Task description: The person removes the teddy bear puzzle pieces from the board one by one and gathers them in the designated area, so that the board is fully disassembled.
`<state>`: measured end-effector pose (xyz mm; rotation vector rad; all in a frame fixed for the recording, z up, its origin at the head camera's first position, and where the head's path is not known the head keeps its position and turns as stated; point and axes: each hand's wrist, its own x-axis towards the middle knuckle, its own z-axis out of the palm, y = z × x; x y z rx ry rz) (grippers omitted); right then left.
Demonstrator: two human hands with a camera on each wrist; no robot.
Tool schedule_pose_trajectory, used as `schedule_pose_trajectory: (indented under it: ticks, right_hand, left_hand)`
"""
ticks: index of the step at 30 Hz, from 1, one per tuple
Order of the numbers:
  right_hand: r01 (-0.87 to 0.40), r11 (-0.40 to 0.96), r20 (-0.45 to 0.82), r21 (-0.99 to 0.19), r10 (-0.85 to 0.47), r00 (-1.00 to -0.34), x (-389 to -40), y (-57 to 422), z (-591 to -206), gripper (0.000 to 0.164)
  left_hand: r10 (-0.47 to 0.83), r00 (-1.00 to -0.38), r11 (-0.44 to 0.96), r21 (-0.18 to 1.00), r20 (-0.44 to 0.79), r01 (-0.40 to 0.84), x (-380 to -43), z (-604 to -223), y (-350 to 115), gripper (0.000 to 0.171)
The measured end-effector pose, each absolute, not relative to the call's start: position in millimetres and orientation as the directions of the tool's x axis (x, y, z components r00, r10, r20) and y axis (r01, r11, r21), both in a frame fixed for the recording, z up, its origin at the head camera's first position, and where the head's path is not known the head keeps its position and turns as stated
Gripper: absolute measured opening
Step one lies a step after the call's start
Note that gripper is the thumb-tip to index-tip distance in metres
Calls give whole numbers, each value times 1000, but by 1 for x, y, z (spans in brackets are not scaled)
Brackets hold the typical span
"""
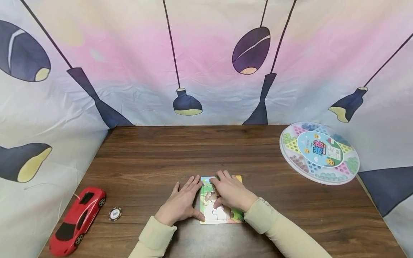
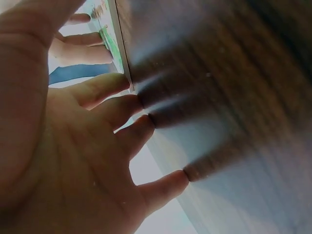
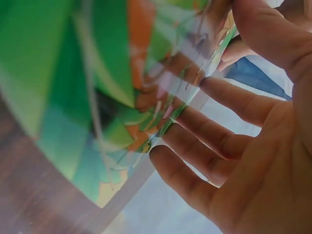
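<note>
A small jigsaw puzzle (image 1: 209, 209) with a colourful cartoon picture lies flat on the wooden table. My left hand (image 1: 182, 205) is spread at its left side, the thumb at the lower left corner and the index fingertip near the upper left edge. In the left wrist view, the fingertips (image 2: 178, 181) touch the tabletop beside the puzzle's rim. My right hand (image 1: 235, 193) lies over the upper right part, hiding many pieces. In the right wrist view, its extended fingers (image 3: 178, 168) rest their tips on the glossy picture surface (image 3: 58, 73).
A red toy sports car (image 1: 79, 222) stands at the table's left edge, with a round chip (image 1: 115, 214) marked 100 beside it. At the far right lies a round Chinese checkers set (image 1: 319, 153). A curtain (image 1: 209, 64) printed with lamps borders the table's back.
</note>
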<state>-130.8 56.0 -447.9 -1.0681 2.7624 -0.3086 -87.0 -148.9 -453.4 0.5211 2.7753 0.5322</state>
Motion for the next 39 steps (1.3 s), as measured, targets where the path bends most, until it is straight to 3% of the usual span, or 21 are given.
schedule_pose_trajectory:
  ticks: [11, 17, 23, 39]
  right_hand:
    - [-644, 735, -77, -212, -669, -739, -134, 46, -439, 75]
    - [-583, 736, -149, -345, -656, -740, -135, 42, -437, 68]
    - [-510, 721, -203, -469, -650, -733, -144, 45, -443, 74]
    - [-447, 721, -239, -530, -632, -737, -148, 42, -443, 74]
  left_hand:
    - [389, -905, 874, 381, -174, 302, -86, -453, -146, 117]
    - [384, -904, 877, 378, -186, 295, -89, -453, -146, 117]
    - [380, -907, 879, 377, -184, 292, -90, -453, -146, 118]
    - [376, -907, 880, 378, -190, 286, -90, -454, -146, 117]
